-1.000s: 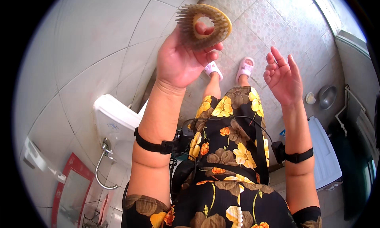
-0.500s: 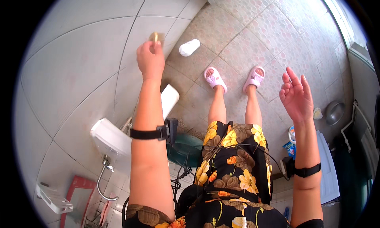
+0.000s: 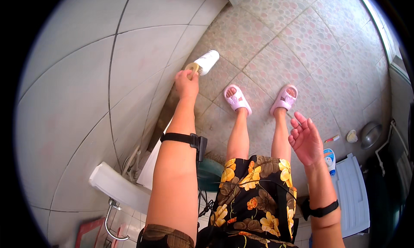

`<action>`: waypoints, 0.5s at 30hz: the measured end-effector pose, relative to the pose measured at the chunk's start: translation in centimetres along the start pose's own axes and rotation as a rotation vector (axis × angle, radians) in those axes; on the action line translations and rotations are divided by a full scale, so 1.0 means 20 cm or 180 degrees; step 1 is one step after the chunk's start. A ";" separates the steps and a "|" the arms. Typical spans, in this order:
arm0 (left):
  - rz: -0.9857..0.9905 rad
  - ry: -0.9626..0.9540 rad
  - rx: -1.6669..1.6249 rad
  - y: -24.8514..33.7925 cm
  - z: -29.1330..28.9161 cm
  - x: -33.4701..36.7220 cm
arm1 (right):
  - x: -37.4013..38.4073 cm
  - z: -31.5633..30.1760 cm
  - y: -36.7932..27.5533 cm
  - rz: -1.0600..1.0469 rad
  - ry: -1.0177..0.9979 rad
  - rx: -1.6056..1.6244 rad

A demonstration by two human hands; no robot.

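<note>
A small scrubbing brush (image 3: 192, 68) with a yellowish back and short bristles is held in my left hand (image 3: 186, 85), the fingers closed round it. That hand is low beside the tiled wall (image 3: 142, 54). Just beyond the brush, a white rounded container (image 3: 208, 62) is on the floor, partly behind it in the view; I cannot tell whether they touch. My right hand (image 3: 307, 140) hangs in the air on the right with the palm turned up, the fingers apart and loosely curled, holding nothing.
Pink slippers (image 3: 236, 99) are on my feet on the patterned tile floor (image 3: 276, 45). To the left is a white washbasin (image 3: 116, 185) with a curved metal tap (image 3: 108, 224). On the right are a metal bowl (image 3: 371, 134), a blue-white bottle (image 3: 330, 161) and a pale blue cabinet (image 3: 351, 192).
My left hand with the brush has moved right and nearer the white container, away from the wall face. My right hand is lower and further left in the picture; the view has shifted.
</note>
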State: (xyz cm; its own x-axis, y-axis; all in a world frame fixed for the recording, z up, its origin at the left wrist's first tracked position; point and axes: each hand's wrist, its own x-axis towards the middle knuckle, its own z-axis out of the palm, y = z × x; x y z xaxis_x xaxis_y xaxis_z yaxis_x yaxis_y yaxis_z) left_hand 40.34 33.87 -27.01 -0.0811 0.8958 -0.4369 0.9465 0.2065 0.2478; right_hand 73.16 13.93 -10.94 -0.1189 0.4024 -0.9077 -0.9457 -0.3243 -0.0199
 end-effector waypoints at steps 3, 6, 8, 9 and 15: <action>-0.0011 0.0143 -0.0145 -0.02 0.08 0.03 | 0.03 -0.01 0.06 0.0097 0.0064 0.0027; 0.0044 0.0272 -0.0090 -0.04 0.14 0.03 | 0.05 -0.01 0.10 0.0216 0.0259 -0.0102; 0.0082 0.0371 -0.0022 -0.05 0.16 0.02 | 0.07 -0.02 0.13 0.0238 0.0293 -0.0133; 0.0030 0.0335 0.0066 -0.02 0.17 0.01 | 0.07 -0.03 0.13 0.0248 0.0345 -0.0176; -0.0346 0.0424 0.0273 0.07 0.17 0.00 | 0.11 -0.06 0.13 0.0247 0.0373 -0.0200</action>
State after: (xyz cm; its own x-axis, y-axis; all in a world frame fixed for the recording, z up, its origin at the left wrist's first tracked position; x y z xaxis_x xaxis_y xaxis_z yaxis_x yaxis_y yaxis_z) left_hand 42.74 32.91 -29.64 -0.2195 0.9154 -0.3375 0.9526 0.2757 0.1282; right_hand 70.75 12.94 -13.40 -0.1515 0.2727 -0.9501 -0.9138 -0.4050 0.0295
